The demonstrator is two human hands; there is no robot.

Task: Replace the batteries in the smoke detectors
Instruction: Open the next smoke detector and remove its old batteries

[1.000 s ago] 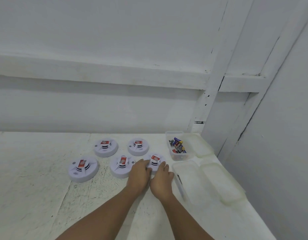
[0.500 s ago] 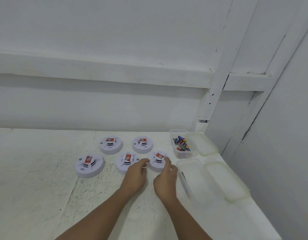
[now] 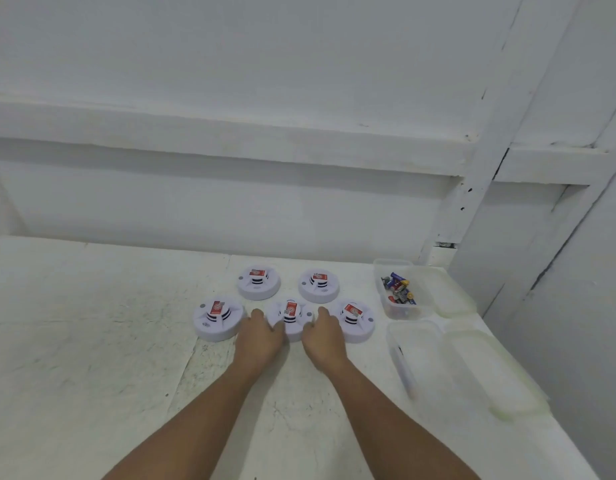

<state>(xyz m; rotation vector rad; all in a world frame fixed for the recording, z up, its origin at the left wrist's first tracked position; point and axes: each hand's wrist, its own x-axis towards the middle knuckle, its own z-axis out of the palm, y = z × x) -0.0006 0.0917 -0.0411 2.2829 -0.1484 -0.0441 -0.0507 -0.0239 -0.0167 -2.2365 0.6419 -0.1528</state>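
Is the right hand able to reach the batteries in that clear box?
Probably yes: the clear plastic box of batteries is lidless, and only one white round smoke detector lies between it and the right hand.

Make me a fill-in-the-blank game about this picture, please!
1. The white table holds ___ smoke detectors.
2. The left hand and the right hand both hold the ___ detector in the front row.
3. The clear box at the back right holds loose ___.
Missing words: five; middle; batteries.
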